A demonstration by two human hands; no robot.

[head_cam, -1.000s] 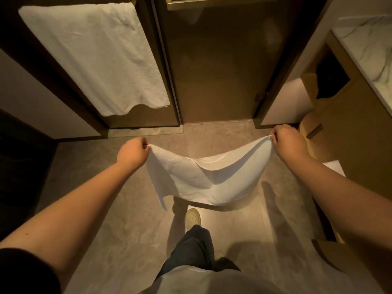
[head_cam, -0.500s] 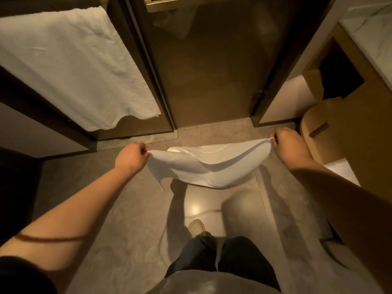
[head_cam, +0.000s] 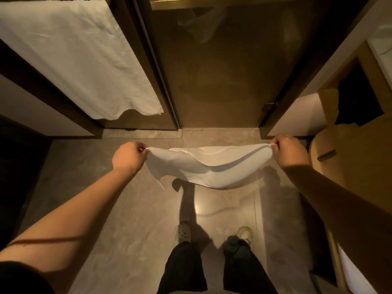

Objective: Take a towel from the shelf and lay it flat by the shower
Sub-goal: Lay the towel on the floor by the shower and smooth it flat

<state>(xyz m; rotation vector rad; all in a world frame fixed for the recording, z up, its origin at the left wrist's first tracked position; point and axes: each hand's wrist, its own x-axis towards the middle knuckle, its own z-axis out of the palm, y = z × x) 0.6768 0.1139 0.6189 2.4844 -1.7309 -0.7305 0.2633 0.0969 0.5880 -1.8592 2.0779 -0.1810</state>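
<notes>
A white towel hangs spread between my two hands, sagging in the middle above the grey floor. My left hand pinches its left corner and my right hand pinches its right corner. The towel is in the air, just in front of the glass shower door and its low stone threshold. Its lower left corner dangles free.
A larger white towel hangs on the panel at the left. A wooden vanity cabinet with a marble top stands at the right. My two feet stand on the tiled floor behind the towel.
The view has moved forward and lower toward the shower door. The towel has sunk closer to the floor and hangs flatter, and both feet now stand side by side.
</notes>
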